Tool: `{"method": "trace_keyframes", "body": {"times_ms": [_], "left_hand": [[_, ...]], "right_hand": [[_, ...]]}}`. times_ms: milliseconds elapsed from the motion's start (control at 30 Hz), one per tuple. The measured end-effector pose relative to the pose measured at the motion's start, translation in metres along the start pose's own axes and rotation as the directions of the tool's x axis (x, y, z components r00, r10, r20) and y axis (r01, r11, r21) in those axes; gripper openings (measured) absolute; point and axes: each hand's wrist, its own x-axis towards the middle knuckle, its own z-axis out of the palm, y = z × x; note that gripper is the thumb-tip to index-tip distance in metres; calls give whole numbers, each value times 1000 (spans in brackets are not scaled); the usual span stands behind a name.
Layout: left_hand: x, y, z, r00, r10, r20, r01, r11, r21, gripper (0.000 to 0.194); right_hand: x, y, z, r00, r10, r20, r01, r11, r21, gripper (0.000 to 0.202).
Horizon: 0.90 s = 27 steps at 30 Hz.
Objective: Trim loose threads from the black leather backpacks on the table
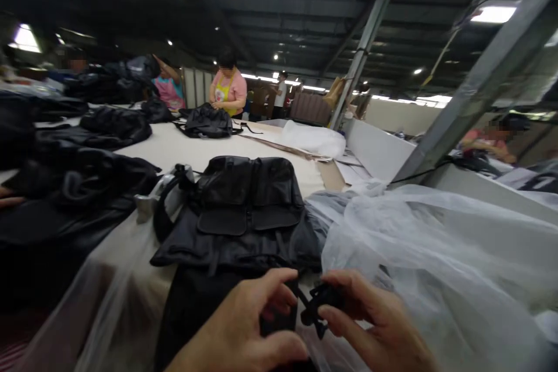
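Two hands meet at the near edge of the table (174, 148), where a black bag (244, 209) lies flat with flapped pockets up: left hand (244, 328) fingers curl shut on its black strap (279, 317), right hand (375, 325) fingers pinch a black plastic buckle (320, 302) beside clear plastic sheeting (418, 244).

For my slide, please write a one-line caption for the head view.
Left hand and right hand hold a black buckle before a black bag on a table.
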Motion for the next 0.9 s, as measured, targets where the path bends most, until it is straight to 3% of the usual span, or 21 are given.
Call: {"method": "trace_keyframes", "body": {"times_ms": [67,133,233,333,400,500,667,767,900], "left_hand": [[-5,3,15,1000,-9,21,12,991,-130,42],[-7,-6,24,999,-31,8,32,965,-259,20],[-12,-23,29,991,-132,27,131,891,-434,24],[-17,-32,33,976,-210,64,213,832,-512,28],[-19,-35,35,971,-217,100,235,799,-553,33],[-19,-38,37,968,-219,123,249,774,-582,45],[-22,-47,37,989,-146,-10,133,923,-360,46],[-27,-62,37,991,68,-119,-83,989,-126,44],[-31,-75,31,911,388,-143,-364,916,166,49]], "right_hand": [[7,3,16,993,-117,2,117,993,7,31],[9,8,30,990,-122,70,113,986,122,43],[4,17,48,985,-47,166,-2,959,282,46],[-5,23,62,987,27,160,-81,936,342,41],[-9,23,66,977,87,196,-177,843,507,50],[-12,21,66,941,140,307,-325,622,712,58],[-14,23,65,868,247,431,-496,472,729,41],[-16,24,68,842,285,459,-539,400,741,36],[-20,16,68,786,267,558,-609,183,771,30]]}}
